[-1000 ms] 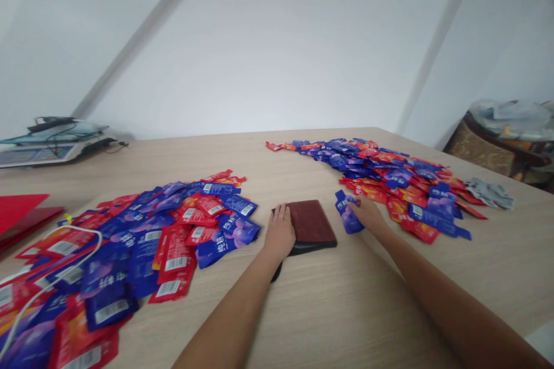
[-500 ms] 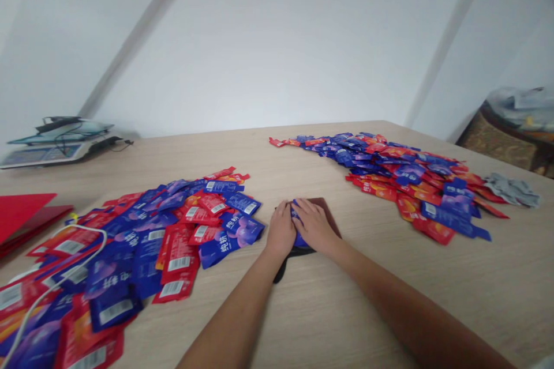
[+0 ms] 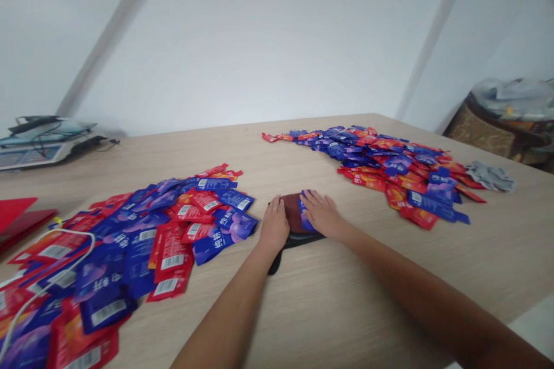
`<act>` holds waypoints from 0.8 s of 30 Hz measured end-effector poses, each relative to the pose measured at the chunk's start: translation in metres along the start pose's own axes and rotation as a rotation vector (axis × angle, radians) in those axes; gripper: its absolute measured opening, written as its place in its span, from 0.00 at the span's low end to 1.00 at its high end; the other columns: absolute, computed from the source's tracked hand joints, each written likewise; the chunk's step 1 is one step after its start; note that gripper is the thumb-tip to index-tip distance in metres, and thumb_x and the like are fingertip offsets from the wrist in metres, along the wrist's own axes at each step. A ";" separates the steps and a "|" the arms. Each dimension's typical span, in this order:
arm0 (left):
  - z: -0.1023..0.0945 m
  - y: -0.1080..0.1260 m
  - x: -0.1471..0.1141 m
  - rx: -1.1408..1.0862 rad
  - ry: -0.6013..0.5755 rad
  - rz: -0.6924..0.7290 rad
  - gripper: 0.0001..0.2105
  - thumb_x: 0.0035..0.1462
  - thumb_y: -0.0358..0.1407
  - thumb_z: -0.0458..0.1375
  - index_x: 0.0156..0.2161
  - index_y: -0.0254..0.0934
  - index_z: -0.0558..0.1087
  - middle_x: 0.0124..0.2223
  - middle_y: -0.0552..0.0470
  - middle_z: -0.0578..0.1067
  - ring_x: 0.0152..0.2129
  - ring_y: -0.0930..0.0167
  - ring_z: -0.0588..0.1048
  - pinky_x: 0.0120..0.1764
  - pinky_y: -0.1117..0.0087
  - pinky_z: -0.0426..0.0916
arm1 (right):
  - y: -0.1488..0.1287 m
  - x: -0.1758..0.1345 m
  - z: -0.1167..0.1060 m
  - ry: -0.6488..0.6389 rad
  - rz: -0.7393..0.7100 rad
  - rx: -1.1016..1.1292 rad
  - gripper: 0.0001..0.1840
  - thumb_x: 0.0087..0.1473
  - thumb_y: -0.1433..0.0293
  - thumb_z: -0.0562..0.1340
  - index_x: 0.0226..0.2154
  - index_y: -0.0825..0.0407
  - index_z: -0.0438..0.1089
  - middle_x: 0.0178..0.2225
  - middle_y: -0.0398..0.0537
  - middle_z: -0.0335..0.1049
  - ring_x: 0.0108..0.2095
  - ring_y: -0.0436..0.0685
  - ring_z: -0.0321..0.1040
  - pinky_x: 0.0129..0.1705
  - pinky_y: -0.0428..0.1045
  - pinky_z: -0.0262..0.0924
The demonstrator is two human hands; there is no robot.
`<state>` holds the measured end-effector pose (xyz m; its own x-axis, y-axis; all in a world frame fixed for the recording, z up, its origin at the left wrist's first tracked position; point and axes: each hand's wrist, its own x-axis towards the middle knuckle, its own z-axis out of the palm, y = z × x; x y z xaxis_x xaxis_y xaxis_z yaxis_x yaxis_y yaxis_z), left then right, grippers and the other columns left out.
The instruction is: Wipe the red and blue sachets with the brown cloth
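A brown pad with a black border (image 3: 294, 213) lies on the table before me. My left hand (image 3: 274, 225) rests palm down on the pad's left side, its fingers stretched forward and nothing visible in them. On the pad's right side my right hand (image 3: 321, 214) lies flat over a blue-purple pouch (image 3: 305, 220), fingers extended. Most of that pouch is hidden under the hand; a strip of it shows along the left of the fingers. Bare brown surface is visible between my two hands. A black tab (image 3: 275, 264) sticks out toward me below the left hand.
A heap of red and blue pouches (image 3: 142, 236) spreads over the left, with a white cord (image 3: 56, 274) across it. Another pouch heap (image 3: 381, 161) lies at the right, beside a grey cloth (image 3: 491, 176). Red folders (image 3: 21, 216) and stacked flat items (image 3: 47, 141) sit far left.
My hands have moved apart. The right hand has shifted right across the pad with the blue-purple pouch under it, uncovering the brown middle. The view has turned slightly.
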<state>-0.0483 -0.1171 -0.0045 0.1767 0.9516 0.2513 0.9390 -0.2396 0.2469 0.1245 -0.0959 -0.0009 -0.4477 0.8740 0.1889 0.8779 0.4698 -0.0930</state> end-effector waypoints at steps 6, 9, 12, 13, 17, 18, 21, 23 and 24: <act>-0.002 0.000 -0.003 0.026 0.003 0.001 0.24 0.55 0.24 0.41 0.58 0.22 0.58 0.62 0.35 0.56 0.60 0.65 0.54 0.60 0.61 0.50 | 0.008 -0.006 -0.007 0.021 0.130 -0.048 0.25 0.60 0.59 0.50 0.59 0.36 0.52 0.59 0.52 0.54 0.55 0.64 0.53 0.51 0.60 0.51; -0.003 0.000 -0.004 0.015 0.000 0.000 0.24 0.55 0.24 0.42 0.58 0.21 0.58 0.62 0.34 0.56 0.60 0.64 0.55 0.60 0.61 0.50 | 0.017 -0.003 -0.008 0.023 0.169 -0.063 0.25 0.58 0.61 0.52 0.59 0.39 0.54 0.51 0.56 0.60 0.50 0.64 0.58 0.49 0.57 0.53; -0.003 0.000 -0.004 0.000 0.010 -0.014 0.25 0.54 0.24 0.43 0.58 0.22 0.59 0.62 0.35 0.57 0.60 0.64 0.55 0.60 0.61 0.51 | 0.035 -0.001 -0.009 0.011 0.229 0.006 0.29 0.56 0.65 0.55 0.60 0.47 0.53 0.45 0.58 0.63 0.46 0.62 0.61 0.48 0.54 0.54; -0.003 0.000 -0.003 -0.006 0.015 -0.017 0.25 0.53 0.24 0.43 0.58 0.22 0.59 0.62 0.35 0.57 0.60 0.64 0.55 0.60 0.61 0.51 | 0.042 -0.001 -0.011 0.017 0.260 0.055 0.31 0.55 0.67 0.55 0.61 0.49 0.51 0.44 0.57 0.63 0.45 0.60 0.62 0.48 0.52 0.55; -0.001 0.000 -0.003 -0.034 0.020 -0.017 0.26 0.53 0.24 0.43 0.58 0.22 0.58 0.62 0.35 0.56 0.60 0.63 0.55 0.60 0.60 0.51 | 0.066 -0.004 -0.020 0.133 0.383 0.175 0.41 0.48 0.77 0.55 0.63 0.55 0.40 0.46 0.58 0.59 0.45 0.59 0.63 0.48 0.51 0.56; 0.000 0.000 -0.003 -0.040 0.020 -0.020 0.26 0.53 0.24 0.43 0.58 0.23 0.58 0.62 0.35 0.56 0.60 0.63 0.55 0.59 0.60 0.51 | 0.067 -0.005 -0.023 0.180 0.397 0.163 0.43 0.46 0.79 0.54 0.63 0.57 0.38 0.48 0.60 0.58 0.47 0.60 0.61 0.49 0.52 0.56; 0.000 0.001 -0.003 -0.049 0.022 -0.023 0.26 0.53 0.24 0.43 0.58 0.24 0.58 0.62 0.35 0.56 0.60 0.63 0.55 0.59 0.59 0.51 | 0.055 -0.004 -0.031 0.295 0.352 0.111 0.45 0.43 0.81 0.53 0.63 0.56 0.38 0.52 0.62 0.53 0.52 0.64 0.56 0.51 0.54 0.55; 0.000 0.001 -0.003 -0.050 0.021 -0.024 0.26 0.53 0.23 0.43 0.58 0.24 0.58 0.62 0.35 0.56 0.60 0.63 0.55 0.59 0.59 0.51 | 0.034 0.000 -0.035 0.326 0.275 0.104 0.43 0.45 0.79 0.55 0.63 0.53 0.41 0.54 0.62 0.51 0.53 0.66 0.54 0.50 0.56 0.55; 0.000 0.001 -0.003 -0.051 0.022 -0.025 0.26 0.53 0.23 0.43 0.59 0.24 0.58 0.62 0.35 0.56 0.60 0.63 0.55 0.59 0.59 0.51 | 0.022 0.003 -0.037 0.326 0.228 0.122 0.41 0.47 0.76 0.56 0.63 0.51 0.43 0.55 0.61 0.50 0.54 0.67 0.54 0.50 0.56 0.56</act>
<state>-0.0483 -0.1204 -0.0052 0.1463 0.9533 0.2643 0.9268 -0.2255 0.3003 0.1490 -0.0878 0.0339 -0.1501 0.8814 0.4478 0.9130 0.2974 -0.2794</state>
